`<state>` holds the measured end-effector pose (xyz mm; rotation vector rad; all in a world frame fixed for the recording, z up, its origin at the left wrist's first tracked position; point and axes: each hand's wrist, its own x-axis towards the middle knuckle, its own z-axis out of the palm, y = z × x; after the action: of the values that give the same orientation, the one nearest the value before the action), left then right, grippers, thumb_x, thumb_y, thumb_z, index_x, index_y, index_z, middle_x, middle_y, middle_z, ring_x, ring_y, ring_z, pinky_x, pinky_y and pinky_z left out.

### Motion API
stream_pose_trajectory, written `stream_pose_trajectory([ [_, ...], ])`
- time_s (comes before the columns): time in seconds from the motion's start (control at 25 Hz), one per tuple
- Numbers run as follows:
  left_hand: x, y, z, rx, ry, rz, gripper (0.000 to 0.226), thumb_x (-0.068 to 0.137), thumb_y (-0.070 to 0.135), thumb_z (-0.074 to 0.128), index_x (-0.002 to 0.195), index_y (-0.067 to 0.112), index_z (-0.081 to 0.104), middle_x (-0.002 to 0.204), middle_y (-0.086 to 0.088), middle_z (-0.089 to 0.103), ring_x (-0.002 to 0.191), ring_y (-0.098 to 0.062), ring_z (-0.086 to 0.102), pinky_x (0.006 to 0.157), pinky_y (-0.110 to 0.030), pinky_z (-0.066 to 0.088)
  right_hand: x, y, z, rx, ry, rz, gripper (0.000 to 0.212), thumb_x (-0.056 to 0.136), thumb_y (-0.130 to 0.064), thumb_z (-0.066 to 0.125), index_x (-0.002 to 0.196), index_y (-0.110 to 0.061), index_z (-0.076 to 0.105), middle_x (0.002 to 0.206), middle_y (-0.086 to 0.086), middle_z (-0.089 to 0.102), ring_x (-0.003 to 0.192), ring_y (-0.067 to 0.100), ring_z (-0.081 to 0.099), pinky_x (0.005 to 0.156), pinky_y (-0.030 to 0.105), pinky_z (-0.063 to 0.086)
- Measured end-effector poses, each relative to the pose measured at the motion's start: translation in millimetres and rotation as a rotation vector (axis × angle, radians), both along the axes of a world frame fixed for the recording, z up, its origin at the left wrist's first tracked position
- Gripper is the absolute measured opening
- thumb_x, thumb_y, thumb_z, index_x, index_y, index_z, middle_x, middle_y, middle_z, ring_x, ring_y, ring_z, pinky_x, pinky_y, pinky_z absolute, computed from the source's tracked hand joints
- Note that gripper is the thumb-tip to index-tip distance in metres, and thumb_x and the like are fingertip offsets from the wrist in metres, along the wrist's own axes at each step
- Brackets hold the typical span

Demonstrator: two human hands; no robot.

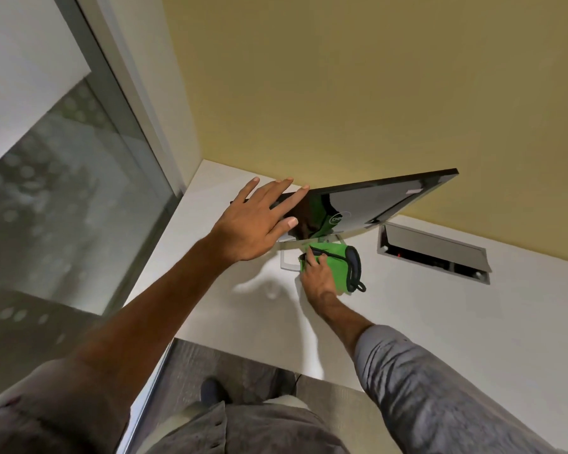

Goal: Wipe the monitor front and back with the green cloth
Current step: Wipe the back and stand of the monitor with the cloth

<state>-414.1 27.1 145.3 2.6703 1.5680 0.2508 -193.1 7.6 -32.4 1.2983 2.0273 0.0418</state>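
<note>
The black monitor (pixel 374 201) stands on the white desk (pixel 440 306), seen steeply from above, its glossy screen mirroring the cloth. My left hand (pixel 259 221) lies flat with spread fingers on the monitor's left top edge. Below the screen's bottom edge, my right hand (pixel 317 280) grips the green cloth (pixel 338 262), which has dark trim and a small loop, right by the silver stand base (pixel 287 260). The monitor's back is hidden.
An open cable hatch (pixel 433 253) is set into the desk to the right of the monitor. A yellow wall (pixel 341 77) rises behind the desk. On the left runs a glass partition (pixel 63 191). Carpet and my shoe (pixel 212 389) lie below the desk's near edge.
</note>
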Motion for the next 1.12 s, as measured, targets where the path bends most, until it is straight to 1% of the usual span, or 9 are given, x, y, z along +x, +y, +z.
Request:
stream_pose_trajectory([
  [0.16,0.8,0.1,2.0,-0.03,-0.003,0.0,0.061,0.116,0.056,0.01,0.174,0.039,-0.001,0.181,-0.002,0.02,0.165,-0.022,0.025,0.136,-0.048,0.006,-12.9,-16.2,-7.4,-0.108,-0.002,-0.117,0.044,0.098,-0.026,0.06,0.142,-0.021,0.061,0.154,0.011,0.053,0.152,0.037,0.028,0.115,0.057,0.028],
  [0.28,1.9,3.9,3.5,-0.031,0.011,0.022,0.063,0.114,0.058,0.005,0.174,0.038,-0.001,0.182,-0.002,0.017,0.166,-0.023,0.021,0.136,-0.049,0.005,11.5,-36.7,-5.9,-0.075,0.165,-0.258,0.041,0.098,-0.011,0.056,0.138,-0.018,0.06,0.147,0.01,0.059,0.141,0.033,0.047,0.116,0.054,0.037],
  [0.4,3.6,4.1,4.8,-0.037,0.023,0.028,0.066,0.113,0.06,0.003,0.174,0.038,-0.003,0.182,-0.002,0.016,0.167,-0.023,0.02,0.136,-0.051,0.005,41.4,-47.5,5.2,0.125,0.423,-0.212,0.073,0.086,-0.005,0.072,0.154,-0.011,0.046,0.162,0.012,0.045,0.151,0.039,0.038,0.116,0.059,0.041],
  [0.48,3.6,4.2,5.9,-0.054,0.019,0.019,0.066,0.112,0.062,0.003,0.174,0.039,-0.006,0.182,-0.002,0.014,0.167,-0.023,0.017,0.136,-0.051,0.004,46.2,-41.4,8.6,0.253,0.479,-0.029,0.082,0.081,0.001,0.064,0.159,-0.01,0.042,0.168,0.012,0.037,0.155,0.039,0.034,0.119,0.066,0.035],
  [0.64,2.8,1.7,7.9,-0.082,-0.014,0.01,0.065,0.114,0.061,0.008,0.173,0.041,-0.006,0.183,-0.002,0.012,0.168,-0.022,0.014,0.136,-0.051,0.001,40.0,-16.6,12.5,0.195,0.366,0.196,0.081,0.096,-0.001,0.051,0.167,-0.011,0.015,0.177,0.01,0.005,0.163,0.036,0.002,0.127,0.068,0.006],
  [0.76,3.7,3.3,7.9,-0.097,-0.03,0.012,0.064,0.115,0.059,0.014,0.173,0.041,-0.005,0.183,-0.001,0.011,0.168,-0.021,0.012,0.136,-0.05,-0.001,43.2,-13.6,5.9,0.135,0.309,0.053,0.093,0.095,0.003,0.06,0.168,-0.01,0.004,0.177,0.009,-0.008,0.163,0.036,-0.009,0.125,0.071,0.01],
  [0.96,4.4,4.4,5.5,-0.085,-0.022,0.026,0.065,0.115,0.058,0.016,0.174,0.04,-0.003,0.183,-0.001,0.013,0.168,-0.02,0.014,0.136,-0.048,-0.002,55.6,-35.5,-32.2,-0.021,0.509,-0.233,0.07,0.099,-0.003,0.058,0.162,-0.018,0.031,0.172,0.005,0.026,0.159,0.034,0.023,0.115,0.063,0.042],
  [1.04,4.9,4.0,5.2,-0.078,-0.02,0.034,0.065,0.114,0.059,0.016,0.174,0.04,-0.002,0.183,-0.001,0.013,0.168,-0.021,0.014,0.136,-0.049,-0.002,54.2,-51.4,-30.6,0.019,0.587,-0.396,0.049,0.101,-0.019,0.06,0.149,-0.024,0.049,0.155,0.006,0.051,0.14,0.03,0.05,0.098,0.046,0.055],
  [1.12,5.4,3.9,5.6,-0.076,-0.019,0.034,0.066,0.113,0.061,0.014,0.174,0.04,-0.002,0.183,-0.001,0.013,0.168,-0.021,0.014,0.136,-0.05,0.0,45.7,-62.4,-19.9,0.134,0.745,-0.49,0.043,0.099,-0.026,0.066,0.14,-0.03,0.059,0.142,0.003,0.061,0.125,0.025,0.062,0.083,0.038,0.059],
])
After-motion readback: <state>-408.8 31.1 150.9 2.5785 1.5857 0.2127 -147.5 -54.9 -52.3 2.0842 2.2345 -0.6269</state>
